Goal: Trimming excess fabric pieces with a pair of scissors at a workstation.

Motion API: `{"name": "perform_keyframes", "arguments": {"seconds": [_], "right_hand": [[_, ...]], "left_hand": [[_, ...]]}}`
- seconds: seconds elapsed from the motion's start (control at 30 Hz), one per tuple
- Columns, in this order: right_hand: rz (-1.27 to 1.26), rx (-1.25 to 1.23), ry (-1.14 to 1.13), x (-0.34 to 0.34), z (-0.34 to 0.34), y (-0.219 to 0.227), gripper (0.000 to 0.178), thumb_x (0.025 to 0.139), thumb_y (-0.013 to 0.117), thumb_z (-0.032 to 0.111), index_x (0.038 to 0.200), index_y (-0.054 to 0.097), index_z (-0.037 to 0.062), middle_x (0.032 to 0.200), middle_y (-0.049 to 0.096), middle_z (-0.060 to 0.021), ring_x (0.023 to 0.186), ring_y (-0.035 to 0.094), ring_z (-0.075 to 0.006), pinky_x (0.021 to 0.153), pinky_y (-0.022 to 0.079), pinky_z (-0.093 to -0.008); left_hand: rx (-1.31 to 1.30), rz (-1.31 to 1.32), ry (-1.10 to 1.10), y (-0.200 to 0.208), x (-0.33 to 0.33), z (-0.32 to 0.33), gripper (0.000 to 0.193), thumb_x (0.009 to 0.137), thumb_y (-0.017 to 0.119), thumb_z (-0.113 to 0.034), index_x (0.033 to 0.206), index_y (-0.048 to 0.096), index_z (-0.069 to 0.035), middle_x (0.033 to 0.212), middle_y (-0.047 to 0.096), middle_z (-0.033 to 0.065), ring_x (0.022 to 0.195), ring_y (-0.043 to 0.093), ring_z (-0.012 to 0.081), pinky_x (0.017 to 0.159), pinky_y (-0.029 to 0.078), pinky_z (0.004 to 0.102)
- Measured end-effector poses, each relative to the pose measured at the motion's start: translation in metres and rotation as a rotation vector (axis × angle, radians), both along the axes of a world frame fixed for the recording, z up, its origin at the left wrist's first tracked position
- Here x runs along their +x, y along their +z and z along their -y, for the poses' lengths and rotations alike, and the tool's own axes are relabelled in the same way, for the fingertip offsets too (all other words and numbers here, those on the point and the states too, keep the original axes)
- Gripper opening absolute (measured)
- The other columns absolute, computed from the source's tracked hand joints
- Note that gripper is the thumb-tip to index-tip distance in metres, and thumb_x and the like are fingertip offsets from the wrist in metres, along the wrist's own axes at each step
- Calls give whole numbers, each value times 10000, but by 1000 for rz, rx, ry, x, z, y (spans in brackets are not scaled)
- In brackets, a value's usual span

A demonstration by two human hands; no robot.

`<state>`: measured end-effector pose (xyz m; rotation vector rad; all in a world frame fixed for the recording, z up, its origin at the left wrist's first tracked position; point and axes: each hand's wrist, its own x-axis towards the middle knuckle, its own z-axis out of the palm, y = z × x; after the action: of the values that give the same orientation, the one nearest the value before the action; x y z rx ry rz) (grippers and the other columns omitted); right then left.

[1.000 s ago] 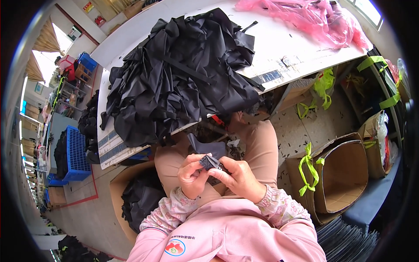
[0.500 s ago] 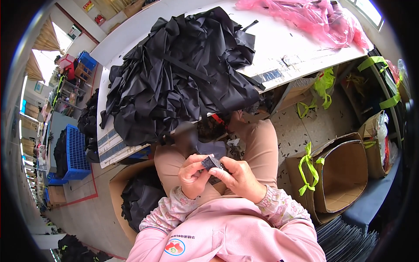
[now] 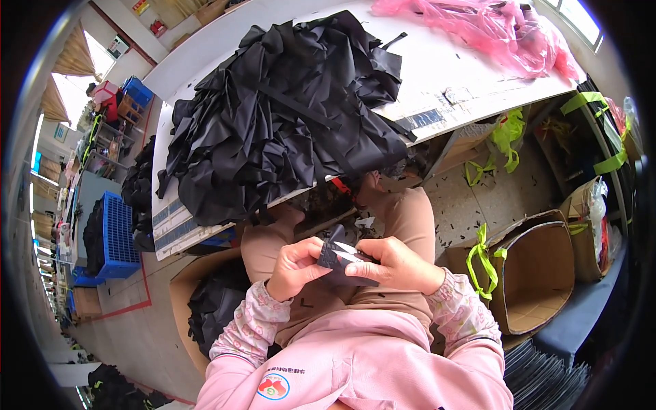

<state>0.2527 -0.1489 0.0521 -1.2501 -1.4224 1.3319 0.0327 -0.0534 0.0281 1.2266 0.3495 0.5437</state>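
Above my lap, my left hand (image 3: pixel 294 270) pinches the edge of a black fabric piece (image 3: pixel 333 263) between thumb and fingertips. My right hand (image 3: pixel 402 266) is closed around a small pair of thread snips (image 3: pixel 346 251). Their bright pointed blades face left, parted and lying close against the fabric; whether they touch it I cannot tell. The handles are mostly hidden in my right hand. In front of me a large heap of black fabric pieces (image 3: pixel 273 130) covers much of the white table (image 3: pixel 437 75) and hangs over its near edge.
Pink plastic sheeting (image 3: pixel 485 34) lies at the table's far right. Beside my left leg stands a cardboard box (image 3: pixel 188 290) with black fabric in it. Open cardboard boxes (image 3: pixel 536 280) with a yellow-green ribbon stand to the right. A blue crate (image 3: pixel 117 236) is farther left. Dark scraps litter the floor.
My hands have moved slightly apart, the right one shifting right. The snips' blades now show between them, and more of the black fabric piece hangs visible below.
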Motion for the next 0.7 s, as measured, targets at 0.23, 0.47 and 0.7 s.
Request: {"name": "perform_keyframes", "arguments": {"seconds": [0.23, 0.47, 0.7], "right_hand": [[368, 226, 21, 4, 2, 2, 447, 847, 685, 421, 770, 572, -5, 578, 562, -182, 548, 560, -377, 519, 440, -425], [481, 325, 12, 3, 1, 0, 440, 834, 709, 398, 736, 525, 11, 540, 518, -177, 527, 555, -382, 489, 425, -418], [479, 283, 63, 3, 1, 0, 429, 859, 658, 422, 775, 576, 9, 558, 556, -178, 555, 581, -381, 516, 449, -447]], "left_hand": [[-9, -39, -55, -5, -2, 0, 128, 839, 655, 59, 962, 663, 26, 1015, 601, 74, 929, 572, 153, 827, 455, 270], [-12, -75, -104, -9, -2, -1, 135, 833, 656, 56, 964, 663, 24, 1001, 597, 71, 919, 568, 145, 820, 451, 262], [2, -104, -159, -5, -1, 0, 145, 828, 653, 68, 965, 661, 21, 985, 593, 66, 910, 568, 138, 816, 449, 254]]}}
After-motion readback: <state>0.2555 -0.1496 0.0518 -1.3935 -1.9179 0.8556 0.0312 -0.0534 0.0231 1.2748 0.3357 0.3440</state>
